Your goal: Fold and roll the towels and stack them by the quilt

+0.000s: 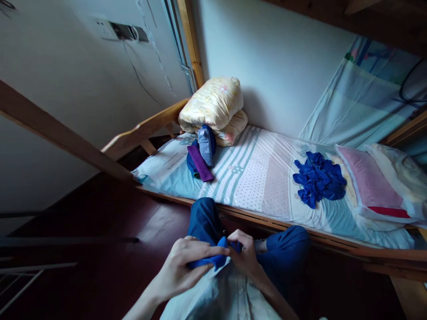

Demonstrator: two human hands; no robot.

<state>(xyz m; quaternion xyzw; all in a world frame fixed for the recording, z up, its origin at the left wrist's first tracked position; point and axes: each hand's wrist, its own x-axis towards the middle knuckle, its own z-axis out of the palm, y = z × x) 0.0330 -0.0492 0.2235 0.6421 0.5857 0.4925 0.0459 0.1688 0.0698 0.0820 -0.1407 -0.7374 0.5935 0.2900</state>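
My left hand (185, 264) and my right hand (245, 255) meet over my lap, both closed on a small blue piece of cloth (213, 260). The cloth is bunched between the fingers, above a pale garment (227, 289) that lies across my knees. My legs in dark blue trousers (287, 255) press against the wooden edge of the bed (333, 242). On the bed, a crumpled heap of blue cloth (318, 178) lies to the right. A purple folded item (200, 163) and a grey-blue one (206, 144) lie to the left.
A folded yellow quilt (215, 109) sits at the bed's far left end. A pink pillow (370, 182) lies at the right. The wooden bed rail (143, 129) and a slanted beam (60, 133) stand at the left. Dark floor (100, 249) lies below.
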